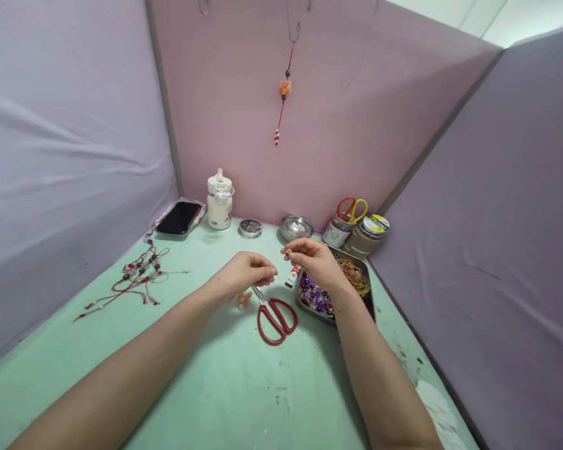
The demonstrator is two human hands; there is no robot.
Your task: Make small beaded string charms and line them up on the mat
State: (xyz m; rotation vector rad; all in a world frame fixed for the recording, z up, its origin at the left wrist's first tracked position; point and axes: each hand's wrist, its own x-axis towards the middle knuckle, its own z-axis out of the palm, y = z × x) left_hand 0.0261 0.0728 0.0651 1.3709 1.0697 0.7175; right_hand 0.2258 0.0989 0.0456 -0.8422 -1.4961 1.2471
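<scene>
My left hand (251, 272) is raised over the middle of the table, its thumb and fingers closed in a pinch. What lies between those fingertips is too small to make out. Just below it is an orange and white beaded piece (244, 300), partly hidden by the hand. My right hand (313, 259) pinches a small pale bead (289, 251) between thumb and fingers, a short gap from the left. Red-handled scissors (278, 320) lie on the table under both hands, blades partly covered. Beneath my right hand stands a metal tray (326, 320) of purple, clear and dark beads and coloured cords.
A small red and white tube (293, 275) lies beside the tray. Behind are a metal bowl (296, 229), a round case (250, 228), a white bottle (220, 201), a phone (181, 217) and jars (366, 234). Strung beads (141, 270) lie left; a beaded pendant (285, 88) hangs above.
</scene>
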